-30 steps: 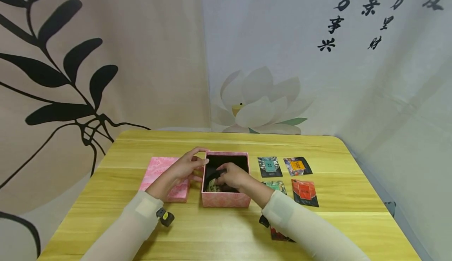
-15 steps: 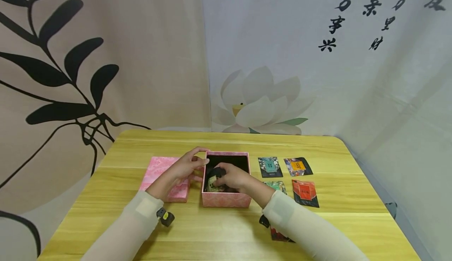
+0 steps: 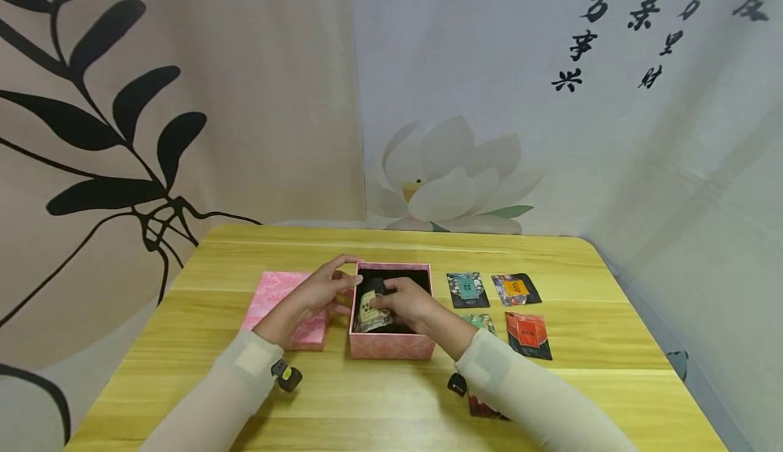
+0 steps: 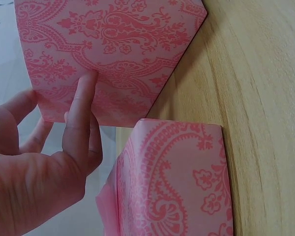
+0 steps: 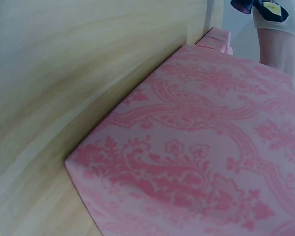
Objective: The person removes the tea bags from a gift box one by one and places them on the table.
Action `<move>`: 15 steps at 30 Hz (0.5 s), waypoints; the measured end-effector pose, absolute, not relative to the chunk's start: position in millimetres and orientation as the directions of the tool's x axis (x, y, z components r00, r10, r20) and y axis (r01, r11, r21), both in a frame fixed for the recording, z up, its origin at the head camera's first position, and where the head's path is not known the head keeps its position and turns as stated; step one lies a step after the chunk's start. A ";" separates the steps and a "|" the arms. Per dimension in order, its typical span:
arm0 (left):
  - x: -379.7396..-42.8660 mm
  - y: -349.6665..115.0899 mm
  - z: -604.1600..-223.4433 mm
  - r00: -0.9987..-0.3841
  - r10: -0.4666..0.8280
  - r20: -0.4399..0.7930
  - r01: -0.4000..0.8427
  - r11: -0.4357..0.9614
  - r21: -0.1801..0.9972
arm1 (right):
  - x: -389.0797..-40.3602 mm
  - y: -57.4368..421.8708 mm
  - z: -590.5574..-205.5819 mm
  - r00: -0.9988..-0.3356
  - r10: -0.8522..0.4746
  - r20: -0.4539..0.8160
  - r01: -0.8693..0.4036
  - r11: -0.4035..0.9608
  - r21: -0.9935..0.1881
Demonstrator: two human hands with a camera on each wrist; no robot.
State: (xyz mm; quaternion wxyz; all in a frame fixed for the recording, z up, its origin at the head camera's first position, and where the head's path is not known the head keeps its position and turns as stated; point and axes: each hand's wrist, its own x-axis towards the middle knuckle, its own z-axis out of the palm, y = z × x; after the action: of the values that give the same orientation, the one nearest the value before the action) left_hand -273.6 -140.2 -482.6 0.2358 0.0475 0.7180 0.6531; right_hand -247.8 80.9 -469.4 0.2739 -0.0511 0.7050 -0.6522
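Observation:
A pink patterned box (image 3: 391, 346) with a black lining stands uncovered on the table. Inside it, at the left, is a black tea sachet (image 3: 370, 313) with a pale label. My right hand (image 3: 406, 302) reaches into the box and pinches the sachet's right side between thumb and fingers. The fingers of my left hand (image 3: 324, 289) rest against the box's left wall and rim. In the left wrist view, one fingertip of the left hand (image 4: 44, 172) touches the patterned wall (image 4: 118, 59). The right wrist view shows the box's outside (image 5: 196, 137); the right hand is out of that view.
The pink lid (image 3: 308, 336) lies left of the box, partly under the left forearm. On the right lie sachets with a teal label (image 3: 467, 289), an orange label (image 3: 515, 289), a green front (image 3: 480, 321) and a red front (image 3: 529, 334). Another dark red sachet (image 3: 483, 408) is partly under the right sleeve.
The sachet in the box has tipped flatter, so its pale label now faces up and shows more. My right fingers have shifted to its right side. The left hand stays put.

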 end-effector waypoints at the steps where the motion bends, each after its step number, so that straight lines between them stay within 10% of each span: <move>1: -273.4 -140.2 -482.4 -0.884 0.374 -0.279 -0.242 0.143 0.960 | -247.9 80.8 -469.3 -0.849 -0.424 -0.317 0.285 0.138 -0.949; 15: -271.9 -139.8 -481.7 -0.886 0.372 -0.277 -0.239 0.147 0.960 | -245.6 83.7 -461.3 -0.860 -0.394 -0.324 0.298 0.129 -0.946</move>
State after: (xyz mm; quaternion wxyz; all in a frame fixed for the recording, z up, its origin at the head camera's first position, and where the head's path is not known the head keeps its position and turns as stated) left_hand -271.9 -139.8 -481.7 0.2345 0.0463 0.7202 0.6513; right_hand -245.6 83.7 -461.3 0.2623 -0.0342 0.7041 -0.6590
